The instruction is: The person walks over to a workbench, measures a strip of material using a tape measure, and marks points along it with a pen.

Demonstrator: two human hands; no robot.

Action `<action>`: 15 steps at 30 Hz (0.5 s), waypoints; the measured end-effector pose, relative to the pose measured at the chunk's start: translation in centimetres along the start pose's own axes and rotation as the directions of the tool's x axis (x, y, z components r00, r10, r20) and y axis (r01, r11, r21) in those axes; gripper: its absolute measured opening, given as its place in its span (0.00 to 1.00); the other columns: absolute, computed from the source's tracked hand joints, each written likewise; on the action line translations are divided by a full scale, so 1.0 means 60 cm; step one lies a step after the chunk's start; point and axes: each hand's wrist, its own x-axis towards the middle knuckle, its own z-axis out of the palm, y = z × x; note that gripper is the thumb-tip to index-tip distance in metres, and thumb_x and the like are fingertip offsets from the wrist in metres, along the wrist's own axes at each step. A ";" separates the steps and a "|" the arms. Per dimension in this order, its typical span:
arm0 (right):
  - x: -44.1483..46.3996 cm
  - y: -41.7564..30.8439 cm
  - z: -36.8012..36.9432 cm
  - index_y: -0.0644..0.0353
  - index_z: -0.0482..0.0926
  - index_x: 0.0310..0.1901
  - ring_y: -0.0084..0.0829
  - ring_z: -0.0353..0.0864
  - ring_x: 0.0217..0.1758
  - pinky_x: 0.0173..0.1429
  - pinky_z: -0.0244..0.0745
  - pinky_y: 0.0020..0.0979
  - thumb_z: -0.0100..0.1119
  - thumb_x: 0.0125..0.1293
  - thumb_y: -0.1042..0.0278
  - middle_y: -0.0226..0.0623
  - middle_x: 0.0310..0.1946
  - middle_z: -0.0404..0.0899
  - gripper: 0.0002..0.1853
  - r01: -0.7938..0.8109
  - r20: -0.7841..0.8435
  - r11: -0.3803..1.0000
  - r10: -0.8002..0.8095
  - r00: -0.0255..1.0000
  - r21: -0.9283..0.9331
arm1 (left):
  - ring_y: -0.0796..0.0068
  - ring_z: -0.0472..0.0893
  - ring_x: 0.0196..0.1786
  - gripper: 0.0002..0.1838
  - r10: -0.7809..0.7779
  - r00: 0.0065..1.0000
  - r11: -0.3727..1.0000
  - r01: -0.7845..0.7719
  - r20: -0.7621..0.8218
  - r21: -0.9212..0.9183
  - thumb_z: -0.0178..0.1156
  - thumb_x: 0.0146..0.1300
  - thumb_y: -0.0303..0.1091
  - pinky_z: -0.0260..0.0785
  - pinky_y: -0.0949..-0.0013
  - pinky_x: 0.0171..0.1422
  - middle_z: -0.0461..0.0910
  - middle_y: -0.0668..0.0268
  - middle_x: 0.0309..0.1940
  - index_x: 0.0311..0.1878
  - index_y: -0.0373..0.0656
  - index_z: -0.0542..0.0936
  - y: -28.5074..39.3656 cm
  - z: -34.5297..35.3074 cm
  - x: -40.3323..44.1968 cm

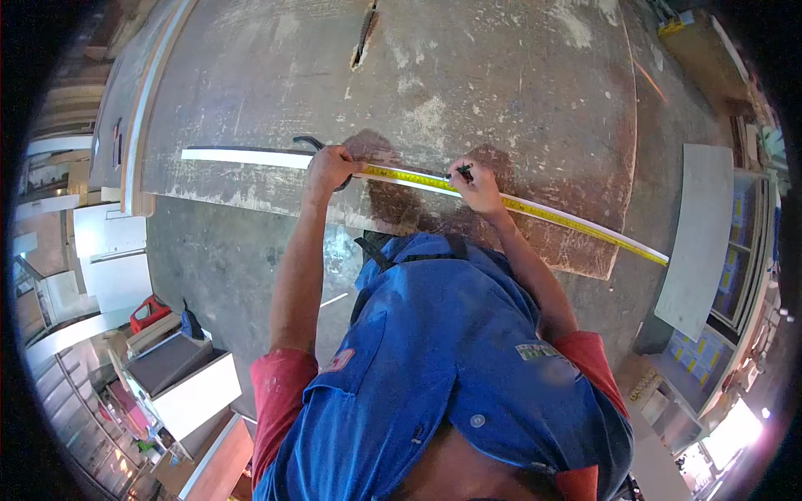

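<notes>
A long narrow white strip (251, 156) lies across the worn board, with a yellow tape measure blade (568, 219) stretched along its right part and past its right end. My left hand (330, 173) is closed over the strip at the left end of the visible blade, pinching the tape there. A black curved piece (308, 141) pokes out beside this hand; its kind is unclear. My right hand (478, 187) is closed around a dark pen-like marking tool (462, 173), its tip close to the tape. The fingers hide part of the blade.
The scuffed brown board (267, 75) has a slot (364, 37) near its far edge. A long edged panel (154, 92) stands at the left. A white-topped box (196, 392) sits lower left, a grey panel (695, 234) and shelving (739, 250) at the right.
</notes>
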 end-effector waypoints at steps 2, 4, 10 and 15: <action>-0.001 0.012 0.003 0.62 0.79 0.42 0.18 0.75 0.29 0.34 0.70 0.25 0.58 0.67 0.71 0.29 0.26 0.79 0.05 -0.038 -0.006 0.999 0.038 0.999 0.002 | 0.60 0.84 0.31 0.19 0.028 1.000 0.997 -0.027 -0.012 0.069 0.76 0.45 0.49 0.74 0.59 0.39 0.84 0.58 0.24 0.28 0.42 0.85 -0.002 0.002 0.003; 0.000 0.008 0.003 0.62 0.78 0.42 0.18 0.76 0.30 0.35 0.71 0.25 0.57 0.68 0.72 0.29 0.26 0.80 0.05 -0.061 0.005 0.998 0.061 0.998 -0.001 | 0.60 0.84 0.31 0.19 0.029 0.999 0.999 -0.028 -0.020 0.047 0.76 0.45 0.49 0.74 0.59 0.39 0.84 0.58 0.24 0.28 0.42 0.85 -0.005 0.004 0.003; 0.002 0.020 0.006 0.61 0.79 0.41 0.20 0.76 0.28 0.34 0.71 0.26 0.58 0.66 0.71 0.31 0.26 0.80 0.05 -0.068 0.000 0.998 0.068 0.998 -0.011 | 0.60 0.84 0.32 0.19 0.033 0.999 0.999 -0.032 -0.036 0.016 0.77 0.44 0.49 0.74 0.59 0.39 0.84 0.58 0.25 0.28 0.42 0.85 -0.008 0.005 0.003; 0.002 0.031 0.011 0.60 0.80 0.41 0.20 0.73 0.24 0.31 0.69 0.28 0.60 0.65 0.69 0.32 0.23 0.78 0.06 -0.063 -0.041 0.998 0.064 0.997 0.013 | 0.61 0.84 0.31 0.20 0.024 1.000 1.000 -0.024 -0.016 0.015 0.77 0.44 0.50 0.74 0.59 0.38 0.84 0.58 0.25 0.28 0.42 0.84 -0.004 0.002 -0.002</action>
